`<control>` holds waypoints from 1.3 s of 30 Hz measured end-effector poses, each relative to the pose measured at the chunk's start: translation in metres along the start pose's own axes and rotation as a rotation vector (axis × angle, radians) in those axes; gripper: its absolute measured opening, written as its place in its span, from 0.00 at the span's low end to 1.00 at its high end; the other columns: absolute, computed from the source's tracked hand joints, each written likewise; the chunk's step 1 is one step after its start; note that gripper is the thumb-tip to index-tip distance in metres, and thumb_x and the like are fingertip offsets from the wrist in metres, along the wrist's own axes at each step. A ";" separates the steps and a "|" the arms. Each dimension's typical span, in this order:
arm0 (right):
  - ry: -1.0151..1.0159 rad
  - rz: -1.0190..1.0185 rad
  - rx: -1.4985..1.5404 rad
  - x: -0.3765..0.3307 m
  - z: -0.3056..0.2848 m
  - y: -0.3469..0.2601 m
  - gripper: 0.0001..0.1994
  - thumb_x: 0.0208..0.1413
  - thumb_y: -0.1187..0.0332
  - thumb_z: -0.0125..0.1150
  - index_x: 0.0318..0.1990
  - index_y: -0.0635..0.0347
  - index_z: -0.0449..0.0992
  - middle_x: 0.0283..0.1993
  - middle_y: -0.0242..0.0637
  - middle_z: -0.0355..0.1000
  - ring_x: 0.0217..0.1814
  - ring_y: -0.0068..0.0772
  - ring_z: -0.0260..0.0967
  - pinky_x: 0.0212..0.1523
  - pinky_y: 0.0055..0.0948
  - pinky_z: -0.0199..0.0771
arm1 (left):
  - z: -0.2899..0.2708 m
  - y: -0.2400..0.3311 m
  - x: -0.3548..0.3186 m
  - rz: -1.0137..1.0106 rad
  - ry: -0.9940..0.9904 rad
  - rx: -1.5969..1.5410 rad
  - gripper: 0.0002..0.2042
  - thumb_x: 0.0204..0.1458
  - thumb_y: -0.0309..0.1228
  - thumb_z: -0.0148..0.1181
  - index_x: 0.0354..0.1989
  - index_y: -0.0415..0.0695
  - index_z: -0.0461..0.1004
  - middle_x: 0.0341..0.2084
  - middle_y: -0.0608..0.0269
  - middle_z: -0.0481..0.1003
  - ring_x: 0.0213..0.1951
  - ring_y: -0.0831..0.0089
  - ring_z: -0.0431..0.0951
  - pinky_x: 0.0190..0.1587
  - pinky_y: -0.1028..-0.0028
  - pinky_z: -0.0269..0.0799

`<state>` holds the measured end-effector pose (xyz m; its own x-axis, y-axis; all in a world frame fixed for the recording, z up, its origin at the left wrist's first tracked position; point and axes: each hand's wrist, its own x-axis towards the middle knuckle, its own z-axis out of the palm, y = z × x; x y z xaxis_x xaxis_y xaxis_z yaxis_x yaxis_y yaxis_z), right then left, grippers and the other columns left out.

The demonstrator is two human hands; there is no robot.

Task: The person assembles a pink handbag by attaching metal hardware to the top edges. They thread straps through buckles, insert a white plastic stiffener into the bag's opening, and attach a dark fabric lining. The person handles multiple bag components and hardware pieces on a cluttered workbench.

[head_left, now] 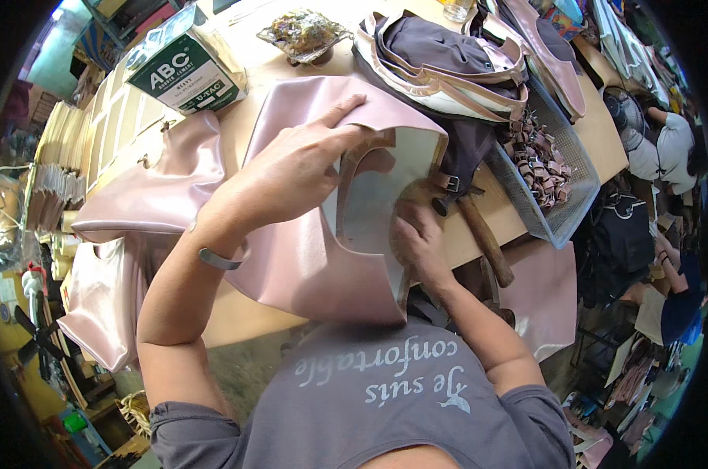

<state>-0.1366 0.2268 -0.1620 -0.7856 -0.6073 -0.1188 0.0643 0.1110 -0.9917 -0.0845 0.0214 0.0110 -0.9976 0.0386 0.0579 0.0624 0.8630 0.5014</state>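
Observation:
A pink leather bag body (291, 266), unfinished, with a wide cut-out and a pale lining, lies in front of me on the table. My left hand (291, 168) holds its upper edge. The index finger stretches over the leather and the thumb sits at the cut-out; the other fingers are hidden. At the bag's right edge is my right hand (420, 238), its fingers curled against a brownish part. What is in those fingers cannot be made out. Just right of that hand rests a hammer (485, 241) with a wooden handle.
More pink leather pieces (166, 180) lie at the left, near a green and white can (186, 70). Dark and pink bag parts (448, 62) are heaped at the back. A grey basket (561, 211) holds several small buckled straps. Other people (670, 152) sit at the right.

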 end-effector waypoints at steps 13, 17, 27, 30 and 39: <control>-0.143 0.252 0.039 0.030 0.020 -0.025 0.16 0.40 0.72 0.59 0.40 0.65 0.72 0.38 0.41 0.70 0.43 0.31 0.66 0.46 0.28 0.64 | -0.049 -0.050 -0.057 -0.272 0.139 -0.110 0.35 0.33 0.14 0.43 0.59 0.39 0.56 0.58 0.56 0.59 0.60 0.69 0.54 0.61 0.73 0.44; 0.239 -0.048 -0.103 0.021 0.030 0.004 0.13 0.39 0.71 0.60 0.36 0.62 0.71 0.50 0.46 0.57 0.48 0.39 0.63 0.46 0.33 0.68 | -0.054 -0.062 -0.071 -0.242 0.299 -0.296 0.37 0.31 0.14 0.40 0.60 0.38 0.55 0.57 0.53 0.59 0.60 0.67 0.55 0.62 0.72 0.43; -0.095 0.373 0.451 0.041 0.049 -0.012 0.07 0.45 0.75 0.56 0.34 0.62 0.69 0.25 0.29 0.65 0.23 0.18 0.61 0.23 0.18 0.63 | -0.042 -0.060 -0.077 -0.145 0.276 -0.207 0.37 0.31 0.15 0.43 0.59 0.40 0.56 0.55 0.50 0.60 0.59 0.62 0.57 0.62 0.67 0.45; -0.076 0.348 0.603 0.044 0.057 -0.001 0.05 0.44 0.76 0.55 0.31 0.62 0.70 0.23 0.31 0.66 0.19 0.17 0.60 0.18 0.20 0.59 | -0.046 -0.048 -0.078 -0.117 0.267 -0.124 0.36 0.31 0.17 0.43 0.59 0.40 0.57 0.55 0.49 0.60 0.59 0.60 0.57 0.62 0.66 0.45; -0.263 -0.177 -0.029 0.046 0.061 -0.050 0.15 0.40 0.76 0.53 0.40 0.65 0.73 0.34 0.44 0.72 0.40 0.37 0.68 0.46 0.29 0.65 | -0.038 -0.029 -0.060 -0.223 0.268 -0.199 0.33 0.29 0.14 0.43 0.53 0.38 0.63 0.53 0.54 0.63 0.59 0.63 0.57 0.62 0.67 0.43</control>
<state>-0.1384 0.1455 -0.1207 -0.5966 -0.8014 0.0431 -0.0796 0.0056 -0.9968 -0.0254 -0.0254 0.0259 -0.9456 -0.2941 0.1392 -0.1233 0.7197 0.6832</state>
